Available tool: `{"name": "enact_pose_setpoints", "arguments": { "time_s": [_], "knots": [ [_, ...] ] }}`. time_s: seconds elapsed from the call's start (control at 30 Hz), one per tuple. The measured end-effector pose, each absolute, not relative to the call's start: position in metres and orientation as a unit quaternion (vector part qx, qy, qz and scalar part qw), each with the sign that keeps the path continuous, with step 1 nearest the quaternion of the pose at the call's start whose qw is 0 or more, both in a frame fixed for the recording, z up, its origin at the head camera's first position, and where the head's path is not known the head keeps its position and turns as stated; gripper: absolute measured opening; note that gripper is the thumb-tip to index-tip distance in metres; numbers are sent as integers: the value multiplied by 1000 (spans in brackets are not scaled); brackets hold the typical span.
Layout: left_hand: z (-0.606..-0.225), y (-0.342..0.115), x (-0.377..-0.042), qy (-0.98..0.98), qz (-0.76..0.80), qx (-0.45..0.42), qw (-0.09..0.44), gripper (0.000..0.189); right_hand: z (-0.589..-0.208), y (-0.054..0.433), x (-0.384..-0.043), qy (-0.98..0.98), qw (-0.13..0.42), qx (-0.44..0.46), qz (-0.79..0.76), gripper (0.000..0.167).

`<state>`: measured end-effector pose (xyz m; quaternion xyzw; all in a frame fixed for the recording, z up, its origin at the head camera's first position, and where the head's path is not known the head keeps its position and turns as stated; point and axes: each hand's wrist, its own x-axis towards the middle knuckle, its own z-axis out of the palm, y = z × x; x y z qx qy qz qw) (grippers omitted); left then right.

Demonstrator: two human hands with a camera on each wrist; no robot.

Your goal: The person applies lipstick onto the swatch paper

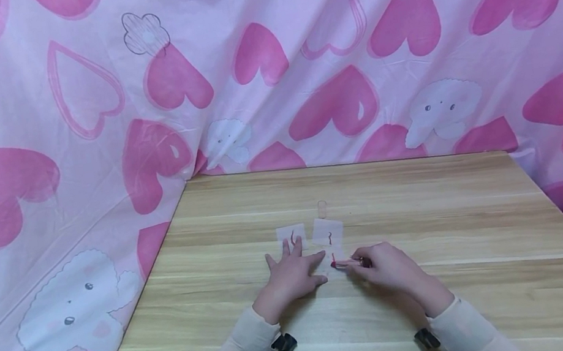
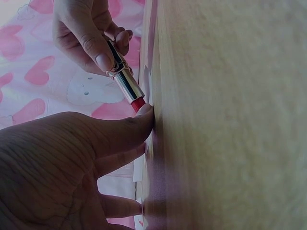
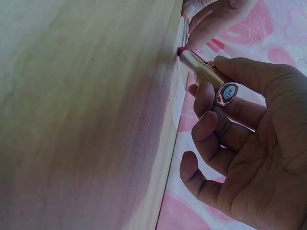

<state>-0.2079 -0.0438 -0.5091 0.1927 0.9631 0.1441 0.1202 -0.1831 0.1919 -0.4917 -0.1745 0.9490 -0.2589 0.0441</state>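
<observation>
My right hand pinches a lipstick between thumb and fingers. Its gold-toned tube is tilted, and the red tip meets a pale slip of paper beside a short red stroke. My left hand lies with fingers spread, pressing on the papers and table, its thumb and index finger on either side of that slip. Under its fingertips is a white paper bearing a red curved mark, partly covered. Another white paper with a red squiggle lies just beyond the lipstick.
A clear, rounded oblong piece, perhaps a cap, lies behind the papers. Everything rests on a wooden tabletop. A pink heart-patterned cloth hangs along the back and sides. Each sleeve cuff carries a black wrist device.
</observation>
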Motion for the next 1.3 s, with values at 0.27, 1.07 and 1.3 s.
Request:
{"name": "enact_pose_setpoints", "arguments": {
  "time_s": [0.27, 1.07, 1.3],
  "knots": [
    [-509, -44, -208, 963, 144, 193, 121, 56, -494, 194, -181, 947, 43, -182, -262, 11],
    [-509, -43, -208, 961, 149, 196, 123, 57, -499, 201, -177, 938, 51, -166, -301, 15],
    [-507, -44, -207, 961, 157, 194, 122, 57, -497, 203, -180, 930, 51, -155, -329, 18]
  ]
}}
